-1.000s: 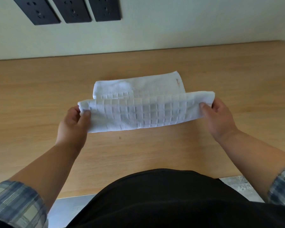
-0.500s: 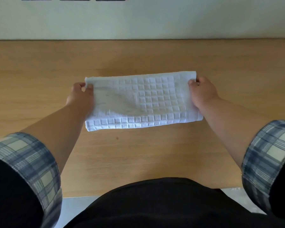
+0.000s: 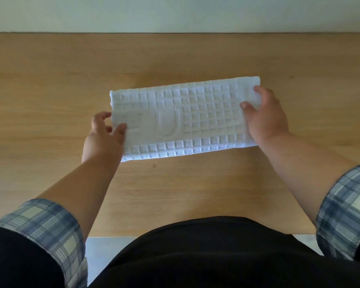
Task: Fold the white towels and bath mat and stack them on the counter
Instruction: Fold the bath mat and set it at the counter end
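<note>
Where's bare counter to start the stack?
Bare counter lies left of the left hand and right of the right hand. A strip runs between the bath mat and the wall, another between it and the counter's front edge. The middle is crowded: both hands hold the mat's ends.

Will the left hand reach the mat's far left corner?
Probably yes. The left hand has its thumb on the left end of the bath mat, and only bare wooden counter lies beside that corner.
</note>
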